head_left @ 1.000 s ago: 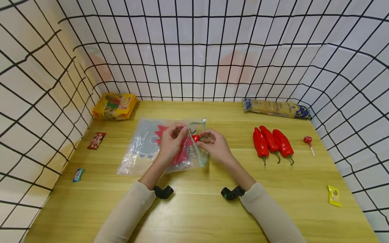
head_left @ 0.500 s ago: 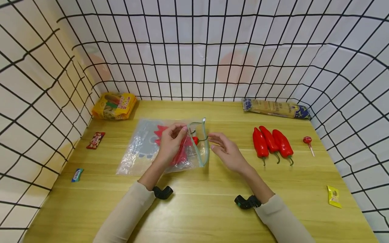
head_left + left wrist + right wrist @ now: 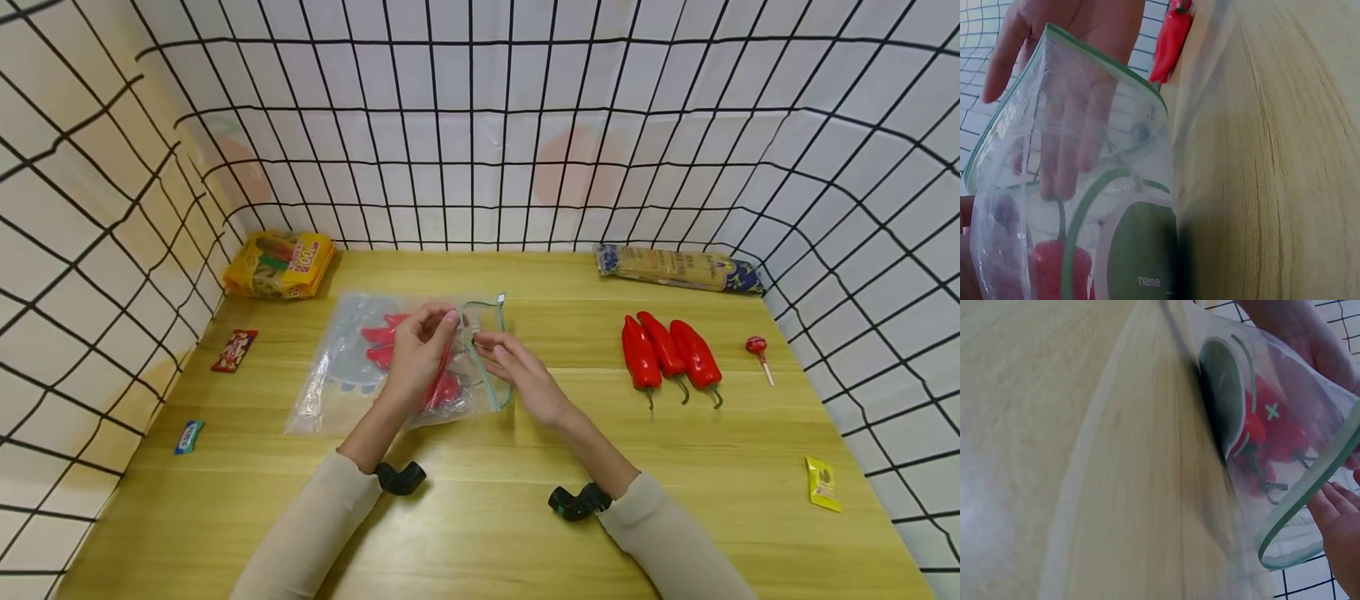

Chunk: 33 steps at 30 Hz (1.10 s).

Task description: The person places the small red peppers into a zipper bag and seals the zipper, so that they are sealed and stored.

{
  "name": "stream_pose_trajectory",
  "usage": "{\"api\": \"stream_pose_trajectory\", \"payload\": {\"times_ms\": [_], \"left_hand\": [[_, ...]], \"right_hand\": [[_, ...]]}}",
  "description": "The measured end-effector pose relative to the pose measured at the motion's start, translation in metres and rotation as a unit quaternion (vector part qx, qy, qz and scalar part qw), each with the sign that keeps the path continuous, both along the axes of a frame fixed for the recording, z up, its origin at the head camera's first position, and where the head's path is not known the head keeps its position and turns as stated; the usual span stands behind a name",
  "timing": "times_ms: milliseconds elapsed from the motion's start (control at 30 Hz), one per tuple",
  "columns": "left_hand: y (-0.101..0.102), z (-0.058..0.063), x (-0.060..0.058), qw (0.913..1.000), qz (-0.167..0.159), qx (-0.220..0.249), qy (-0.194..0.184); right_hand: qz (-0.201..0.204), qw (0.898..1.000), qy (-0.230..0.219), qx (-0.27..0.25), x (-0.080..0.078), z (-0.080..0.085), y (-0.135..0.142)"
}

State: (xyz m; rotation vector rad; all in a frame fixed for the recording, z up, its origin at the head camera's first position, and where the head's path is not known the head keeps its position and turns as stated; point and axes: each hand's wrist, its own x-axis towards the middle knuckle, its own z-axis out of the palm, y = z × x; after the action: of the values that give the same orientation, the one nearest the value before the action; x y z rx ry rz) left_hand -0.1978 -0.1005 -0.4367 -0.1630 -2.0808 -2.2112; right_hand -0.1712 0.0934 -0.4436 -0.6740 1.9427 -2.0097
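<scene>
A clear zip bag [image 3: 318, 404] with a green-edged mouth lies across the middle of the table, several red peppers [image 3: 1263, 428] inside it. My left hand [image 3: 415, 354] pinches the upper side of the bag near the mouth, holding it apart. Through that mouth my right hand [image 3: 528, 385] reaches with straight fingers. In the left wrist view, its fingertips [image 3: 1060, 184] are right at the green stem of a pepper [image 3: 1057, 269] inside. A green label with "name" [image 3: 1149, 281] shows on the bag. My left palm hides part of the peppers in the head view.
Three red peppers [image 3: 669, 354] lie to the right, with a lollipop [image 3: 757, 347] and yellow sachet [image 3: 823, 483] beyond. A yellow packet [image 3: 279, 265] and long packet [image 3: 678, 267] lie at the back. Two small sweets, red [image 3: 234, 351] and blue [image 3: 188, 437], lie left, near the wire mesh [image 3: 427, 108].
My right hand let go of a pepper's stem at the mouth and drew back right. Now its fingers are inside the bag and that pepper sits deeper. My left hand keeps its pinch.
</scene>
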Motion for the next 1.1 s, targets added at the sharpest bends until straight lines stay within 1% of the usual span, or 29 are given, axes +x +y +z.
{"api": "stream_pose_trajectory", "payload": {"times_ms": [67,167,267,400,500,567,667,733,800,867,900,933,1000,1033,1100], "left_hand": [[0.0,0.0,0.0,1.0,-0.004,0.004,-0.001],[0.0,-0.001,0.0,1.0,-0.004,0.009,0.001],[-0.001,-0.001,-0.001,0.9998,-0.005,0.018,0.002],[-0.001,-0.002,-0.003,0.9994,-0.009,0.032,0.001],[-0.002,-0.002,-0.003,0.9991,-0.013,0.04,0.0],[-0.002,-0.003,-0.002,0.9991,-0.014,0.041,-0.003],[-0.004,-0.003,-0.002,0.9988,-0.014,0.047,-0.01],[-0.004,-0.004,-0.001,0.9986,-0.014,0.048,-0.014],[-0.005,-0.004,-0.002,0.9984,-0.017,0.051,-0.017],[-0.005,-0.003,-0.002,0.9984,-0.02,0.049,-0.018],[-0.005,-0.003,-0.002,0.9985,-0.021,0.048,-0.018],[-0.005,-0.002,-0.002,0.9984,-0.022,0.048,-0.017],[-0.005,-0.002,-0.002,0.9985,-0.023,0.046,-0.016],[-0.006,-0.002,-0.002,0.9986,-0.023,0.045,-0.015],[-0.006,-0.002,-0.002,0.9988,-0.023,0.042,-0.015]], "right_hand": [[-0.002,1.0,-0.006,0.001,0.0,-0.001,0.001],[-0.022,1.0,0.008,0.02,0.0,-0.001,0.01],[-0.062,0.996,0.03,0.059,0.001,0.001,0.03],[-0.126,0.983,0.045,0.122,0.003,0.003,0.067],[-0.167,0.97,0.053,0.169,0.005,0.002,0.097],[-0.19,0.958,0.06,0.205,0.006,0.002,0.115],[-0.227,0.933,0.066,0.27,0.007,0.003,0.136],[-0.248,0.915,0.065,0.313,0.007,0.003,0.147],[-0.256,0.899,0.062,0.351,0.007,0.002,0.156],[-0.252,0.887,0.063,0.382,0.007,0.002,0.161],[-0.245,0.883,0.066,0.394,0.007,0.001,0.163],[-0.236,0.882,0.07,0.401,0.007,0.001,0.164],[-0.222,0.882,0.079,0.409,0.006,0.001,0.165],[-0.219,0.882,0.084,0.409,0.006,0.001,0.165],[-0.22,0.879,0.087,0.415,0.006,0.002,0.165]]}}
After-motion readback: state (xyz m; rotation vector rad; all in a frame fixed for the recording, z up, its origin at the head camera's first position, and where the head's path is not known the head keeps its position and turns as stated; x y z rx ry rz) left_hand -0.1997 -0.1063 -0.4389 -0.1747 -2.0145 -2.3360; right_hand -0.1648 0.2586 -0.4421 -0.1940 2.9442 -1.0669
